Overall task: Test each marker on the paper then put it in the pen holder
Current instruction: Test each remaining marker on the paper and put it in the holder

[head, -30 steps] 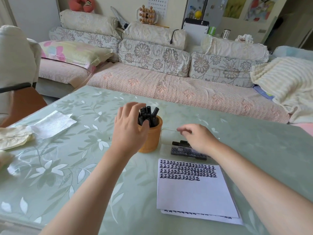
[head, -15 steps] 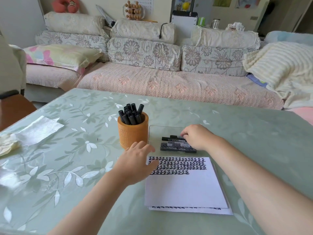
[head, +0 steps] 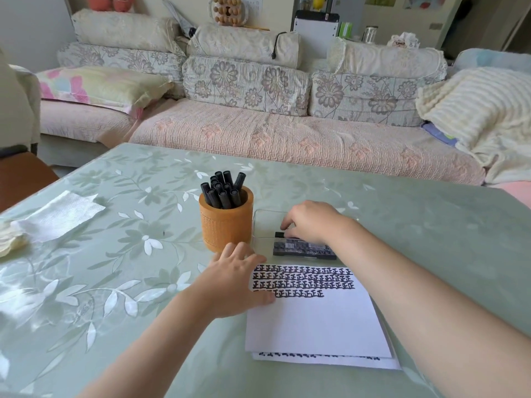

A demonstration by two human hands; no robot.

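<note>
Paper (head: 316, 317) needs pinning flat: your left hand (head: 235, 280) lies open, straight fingers pressing its left edge, so lean there while you write. Further right, your right hand (head: 310, 222) curls round a black marker (head: 279, 234) lying in the clear tray (head: 267, 211); lift it level, uncap it, and test below the last written row. The orange pen holder (head: 227, 228), just left of the tray, is packed with capped markers (head: 222, 191); a labelled pack (head: 303, 249) lies by the tray's near edge.
</note>
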